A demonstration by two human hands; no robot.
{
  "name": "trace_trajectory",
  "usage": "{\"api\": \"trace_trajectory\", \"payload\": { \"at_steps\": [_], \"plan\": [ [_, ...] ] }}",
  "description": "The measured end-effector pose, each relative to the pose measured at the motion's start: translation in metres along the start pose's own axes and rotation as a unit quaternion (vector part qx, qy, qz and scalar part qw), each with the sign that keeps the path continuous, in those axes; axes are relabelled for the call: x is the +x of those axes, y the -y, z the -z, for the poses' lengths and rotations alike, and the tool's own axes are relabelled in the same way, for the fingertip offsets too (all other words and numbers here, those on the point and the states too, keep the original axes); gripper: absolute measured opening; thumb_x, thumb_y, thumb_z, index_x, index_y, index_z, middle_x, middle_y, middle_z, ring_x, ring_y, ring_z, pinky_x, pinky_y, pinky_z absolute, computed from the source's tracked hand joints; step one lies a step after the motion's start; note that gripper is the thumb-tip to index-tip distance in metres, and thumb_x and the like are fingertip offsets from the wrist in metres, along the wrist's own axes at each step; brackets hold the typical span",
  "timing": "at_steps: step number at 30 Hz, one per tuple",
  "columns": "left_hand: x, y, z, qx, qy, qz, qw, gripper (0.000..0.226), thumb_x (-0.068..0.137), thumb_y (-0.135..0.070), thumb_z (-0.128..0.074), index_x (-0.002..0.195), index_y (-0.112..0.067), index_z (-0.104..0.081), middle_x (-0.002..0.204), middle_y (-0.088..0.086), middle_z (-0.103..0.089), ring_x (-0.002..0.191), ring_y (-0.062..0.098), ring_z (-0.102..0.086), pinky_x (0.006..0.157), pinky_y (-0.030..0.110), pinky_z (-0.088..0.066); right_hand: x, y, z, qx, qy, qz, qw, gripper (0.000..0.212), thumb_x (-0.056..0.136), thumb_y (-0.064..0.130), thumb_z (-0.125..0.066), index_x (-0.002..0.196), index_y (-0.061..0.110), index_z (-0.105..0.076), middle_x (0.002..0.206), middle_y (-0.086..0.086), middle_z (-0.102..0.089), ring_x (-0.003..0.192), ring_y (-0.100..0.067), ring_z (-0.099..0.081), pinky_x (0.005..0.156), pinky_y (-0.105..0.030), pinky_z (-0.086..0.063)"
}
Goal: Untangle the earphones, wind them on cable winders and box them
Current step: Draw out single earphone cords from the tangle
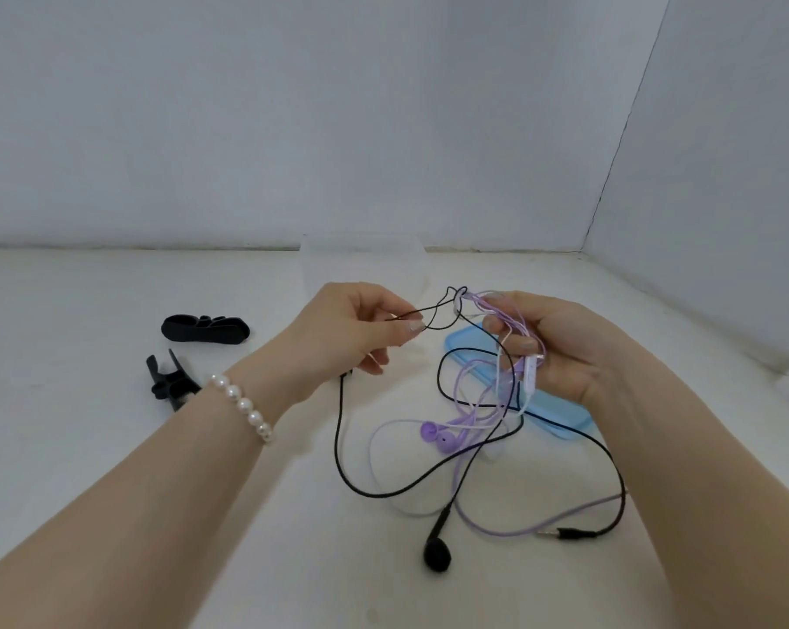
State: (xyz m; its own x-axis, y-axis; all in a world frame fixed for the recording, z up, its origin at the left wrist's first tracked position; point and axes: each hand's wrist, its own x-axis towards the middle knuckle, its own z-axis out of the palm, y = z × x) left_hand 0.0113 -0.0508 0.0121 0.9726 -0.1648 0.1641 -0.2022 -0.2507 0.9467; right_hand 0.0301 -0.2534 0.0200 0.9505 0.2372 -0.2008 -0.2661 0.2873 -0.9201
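Left hand [360, 329] grip pinches the black earphone cord [338, 442] and holds it out to the side, likely to pull it free of the knot [458, 301]. Two black cable winders [204, 330] wait at the left of the frame. Right hand [560, 347] grips the purple earphones [438, 435] bunched at mid-right, above the blue lid [560, 413] on the counter [111, 311], so they hang loose.

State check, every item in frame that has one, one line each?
Left hand: pinches the thin black earphone cable, lifted off the table.
Right hand: grips the bunched purple earphone cable.
Black and purple cables: still knotted together between the hands.
Two black plastic cable winders: lying on the table, nothing wound on them.
Light blue plastic lid: flat on the table, cables draped over it.
Clear plastic box: lid off.
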Motion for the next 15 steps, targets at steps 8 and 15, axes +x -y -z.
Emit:
{"api": "trace_trajectory", "payload": {
  "at_steps": [8, 15],
  "plan": [
    [-0.002, 0.002, -0.011, -0.019, 0.045, 0.004, 0.999, 0.011, 0.078, -0.018, -0.071, 0.088, -0.014, -0.067, 0.083, 0.002, -0.066, 0.079, 0.013, -0.064, 0.076, 0.029, -0.053, -0.002, -0.005, -0.011, -0.037, -0.002, -0.008, 0.999, 0.017, 0.093, -0.001, -0.043, 0.083, 0.003, -0.056, 0.053, -0.009, -0.054, 0.031, -0.008, -0.043, 0.035, -0.014, -0.039],
    [-0.002, 0.003, -0.015, -0.048, 0.007, -0.019, 0.999, 0.002, 0.081, -0.016, -0.068, 0.083, -0.016, -0.069, 0.082, 0.000, -0.068, 0.077, 0.007, -0.061, 0.073, 0.014, -0.047, 0.001, -0.008, -0.011, -0.069, 0.014, -0.014, 0.997, 0.017, 0.090, -0.005, -0.043, 0.086, 0.002, -0.058, 0.056, -0.008, -0.057, 0.053, -0.016, -0.046, 0.039, -0.015, -0.040]
  ]
}}
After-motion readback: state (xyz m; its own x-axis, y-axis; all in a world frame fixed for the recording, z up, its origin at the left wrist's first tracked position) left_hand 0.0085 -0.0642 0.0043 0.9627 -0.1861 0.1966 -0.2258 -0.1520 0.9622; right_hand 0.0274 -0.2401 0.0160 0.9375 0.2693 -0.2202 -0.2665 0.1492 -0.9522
